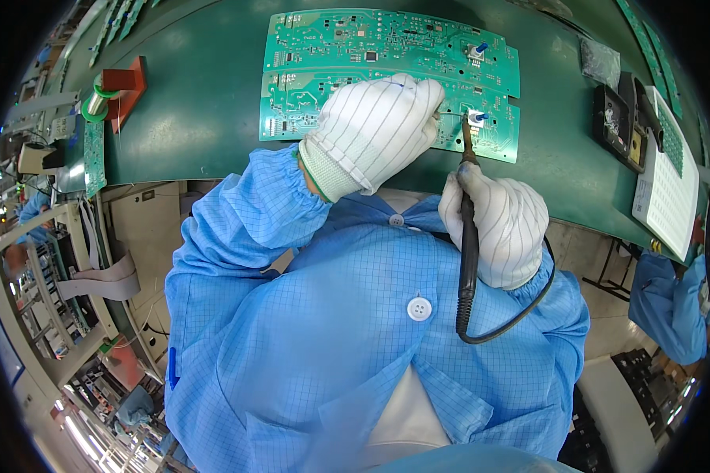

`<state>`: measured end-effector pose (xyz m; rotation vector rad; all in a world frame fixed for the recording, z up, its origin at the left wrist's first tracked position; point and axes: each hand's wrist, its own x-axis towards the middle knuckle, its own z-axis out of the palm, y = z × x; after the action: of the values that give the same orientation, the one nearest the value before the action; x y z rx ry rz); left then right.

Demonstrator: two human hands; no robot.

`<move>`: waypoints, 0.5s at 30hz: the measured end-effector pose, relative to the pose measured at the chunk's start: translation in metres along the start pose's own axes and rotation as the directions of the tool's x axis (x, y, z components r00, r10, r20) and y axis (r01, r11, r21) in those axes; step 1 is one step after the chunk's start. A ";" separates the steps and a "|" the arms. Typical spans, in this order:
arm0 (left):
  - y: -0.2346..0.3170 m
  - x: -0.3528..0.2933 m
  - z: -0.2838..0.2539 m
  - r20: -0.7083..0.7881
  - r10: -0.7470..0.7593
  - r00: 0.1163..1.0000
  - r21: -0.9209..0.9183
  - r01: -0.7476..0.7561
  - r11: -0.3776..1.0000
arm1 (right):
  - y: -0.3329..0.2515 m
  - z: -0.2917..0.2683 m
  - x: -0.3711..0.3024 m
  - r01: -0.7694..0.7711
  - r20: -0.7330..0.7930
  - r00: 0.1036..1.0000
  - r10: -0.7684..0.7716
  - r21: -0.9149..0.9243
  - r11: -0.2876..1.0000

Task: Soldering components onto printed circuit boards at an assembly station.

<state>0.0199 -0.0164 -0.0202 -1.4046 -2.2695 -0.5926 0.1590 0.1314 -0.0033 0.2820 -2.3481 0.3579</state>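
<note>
Circuit board (pixel 292 102), the nearer of two, lies by the middle of the desk's (pixel 197 118) near edge. The right hand (pixel 509 225) is wrapped around a soldering iron (pixel 468 244); its cable (pixel 481 341) loops below, and if it catches on the sleeve (pixel 540 276), the tip could be pulled sideways. The left hand (pixel 379 130) is closed and seems to pinch thin solder wire (pixel 452 113), though its fingertips are mostly hidden. Because the tip is just beside the blue-shafted potentiometer (pixel 476 118), a slip might scorch this part, and too much wire might bridge neighbouring joints. Farther, the second board (pixel 402 43) lies directly alongside, so spattered solder could reach it.
</note>
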 end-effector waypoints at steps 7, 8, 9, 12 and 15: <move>-0.002 0.000 0.001 0.015 0.013 1.000 0.018 -0.013 1.000 | 0.000 0.002 -0.001 -0.002 0.005 1.000 0.002 -0.007 1.000; -0.002 0.000 0.000 0.021 0.010 1.000 0.002 -0.010 1.000 | 0.000 0.002 -0.001 0.001 -0.021 1.000 -0.001 -0.010 1.000; -0.002 0.000 -0.001 0.027 0.006 1.000 -0.014 -0.006 1.000 | -0.001 0.002 -0.001 0.000 -0.006 1.000 0.000 -0.010 1.000; 0.001 0.000 -0.004 0.169 -0.070 0.983 -0.035 0.077 0.996 | 0.000 0.000 -0.001 -0.003 0.002 1.000 0.003 -0.012 1.000; 0.001 0.003 -0.003 0.083 0.000 0.997 -0.001 0.000 1.000 | 0.000 -0.003 0.000 0.014 0.035 0.999 -0.015 0.009 1.000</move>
<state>0.0196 -0.0159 -0.0157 -1.4552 -2.3342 -0.5453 0.1610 0.1323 -0.0013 0.3116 -2.3783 0.3584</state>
